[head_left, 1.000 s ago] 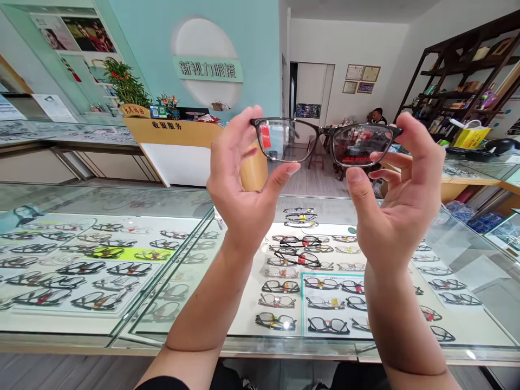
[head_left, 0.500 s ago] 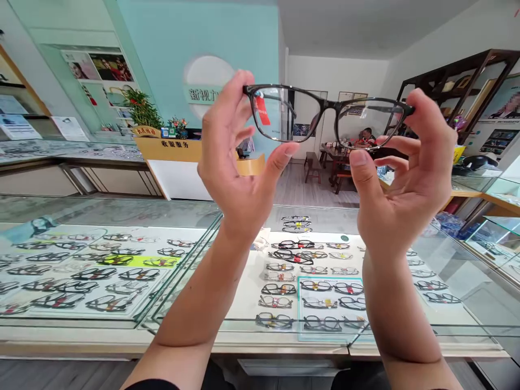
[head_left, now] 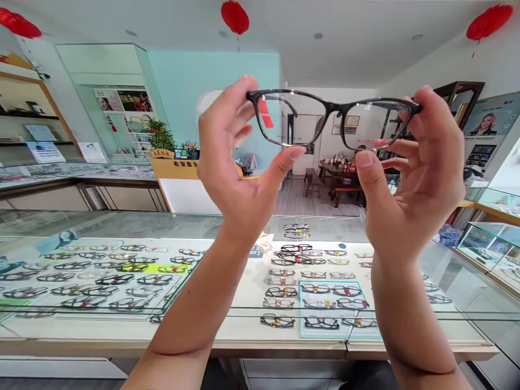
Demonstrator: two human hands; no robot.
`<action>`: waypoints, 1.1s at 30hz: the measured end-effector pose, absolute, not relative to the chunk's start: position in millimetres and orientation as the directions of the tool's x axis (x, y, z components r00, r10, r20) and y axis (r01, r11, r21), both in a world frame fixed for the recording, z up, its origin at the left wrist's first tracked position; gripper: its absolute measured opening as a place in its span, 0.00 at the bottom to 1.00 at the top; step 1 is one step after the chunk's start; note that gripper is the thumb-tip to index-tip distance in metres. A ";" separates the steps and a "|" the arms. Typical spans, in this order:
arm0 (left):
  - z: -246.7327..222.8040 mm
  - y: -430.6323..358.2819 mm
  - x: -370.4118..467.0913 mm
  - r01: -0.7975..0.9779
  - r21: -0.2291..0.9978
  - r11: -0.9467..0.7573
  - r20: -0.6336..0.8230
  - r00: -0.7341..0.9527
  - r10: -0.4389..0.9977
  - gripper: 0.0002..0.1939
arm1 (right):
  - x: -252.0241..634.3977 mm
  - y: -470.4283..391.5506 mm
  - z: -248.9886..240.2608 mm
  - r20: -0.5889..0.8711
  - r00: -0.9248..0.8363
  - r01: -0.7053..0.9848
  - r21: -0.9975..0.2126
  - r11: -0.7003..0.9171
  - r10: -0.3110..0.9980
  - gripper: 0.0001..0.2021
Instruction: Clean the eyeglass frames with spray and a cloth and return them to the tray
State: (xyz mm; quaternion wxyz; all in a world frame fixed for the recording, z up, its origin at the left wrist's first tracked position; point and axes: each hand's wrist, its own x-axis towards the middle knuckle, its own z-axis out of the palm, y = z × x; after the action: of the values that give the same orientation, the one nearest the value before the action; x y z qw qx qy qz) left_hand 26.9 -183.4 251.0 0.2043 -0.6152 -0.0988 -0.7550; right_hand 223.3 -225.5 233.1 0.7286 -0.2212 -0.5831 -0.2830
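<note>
A pair of black-framed eyeglasses (head_left: 335, 106) is held up in the air above the display counter, lenses facing me. My left hand (head_left: 239, 162) grips its left end, index finger at the hinge corner and thumb under the lower rim. At the opposite end, my right hand (head_left: 414, 168) holds the other hinge corner, thumb below the right lens. A red sticker (head_left: 266, 114) is on the left lens. The temples extend away behind the lenses, partly seen through them. Both hands are closed on the frame.
Below is a glass display counter (head_left: 244, 341) with rows of eyeglasses (head_left: 320, 323) inside. A cashier desk (head_left: 179, 189) with a plant (head_left: 160, 134) stands further back. Behind the hands are a dark wooden table (head_left: 339, 167) and benches (head_left: 312, 181). Red lanterns (head_left: 234, 17) hang from the ceiling.
My view has tilted upward, bringing the ceiling lanterns into sight. The eyeglasses and both hands sit slightly further right and lower in the picture, the grip unchanged.
</note>
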 end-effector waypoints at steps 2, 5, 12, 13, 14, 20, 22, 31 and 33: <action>246.3 -186.5 25.2 0.422 -0.081 -0.903 0.979 -0.137 -0.152 0.36 | 226.1 -227.2 227.9 0.979 0.154 0.667 -0.002 0.745 -0.135 0.27; 238.5 -191.7 25.1 0.462 -0.048 -0.886 0.990 -0.093 -0.102 0.38 | 232.2 -225.4 218.8 0.981 0.146 0.671 -0.006 0.741 -0.125 0.29; 229.5 -192.1 25.5 0.494 -0.050 -0.868 0.987 -0.108 -0.119 0.29 | 224.6 -226.8 212.0 0.983 0.155 0.673 -0.033 0.739 -0.097 0.30; 230.1 -185.2 23.1 0.467 -0.051 -0.883 0.987 -0.109 -0.115 0.30 | 219.7 -228.9 212.7 0.983 0.163 0.669 -0.046 0.742 -0.086 0.30; 231.3 -176.2 20.2 0.427 -0.070 -0.901 0.985 -0.112 -0.130 0.32 | 214.4 -231.2 213.5 0.983 0.167 0.669 -0.058 0.741 -0.074 0.30; 239.1 -126.3 8.5 0.205 -0.364 -0.909 0.900 -0.176 -0.400 0.47 | 192.7 -237.3 216.0 0.987 0.147 0.730 -0.070 0.680 -0.057 0.33; 236.9 -125.9 10.2 0.218 -0.310 -0.925 0.917 -0.188 -0.352 0.42 | 194.6 -233.8 214.1 0.991 0.127 0.726 -0.067 0.684 -0.038 0.34; 217.1 -126.2 22.8 0.341 -0.139 -0.930 0.965 -0.165 -0.204 0.44 | 222.1 -173.1 194.4 0.976 0.180 0.490 -0.194 0.850 0.119 0.30; 211.1 -118.3 21.6 0.330 -0.086 -0.940 0.980 -0.140 -0.139 0.46 | 223.8 -163.7 188.9 0.977 0.176 0.508 -0.192 0.840 0.117 0.31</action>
State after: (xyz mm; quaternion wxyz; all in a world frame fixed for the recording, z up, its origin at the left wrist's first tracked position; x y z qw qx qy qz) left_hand 21.6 -118.3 211.1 0.1560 -0.6368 -0.0749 -0.7513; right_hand 223.8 -163.7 188.9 0.7252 -0.2490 -0.6277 -0.1346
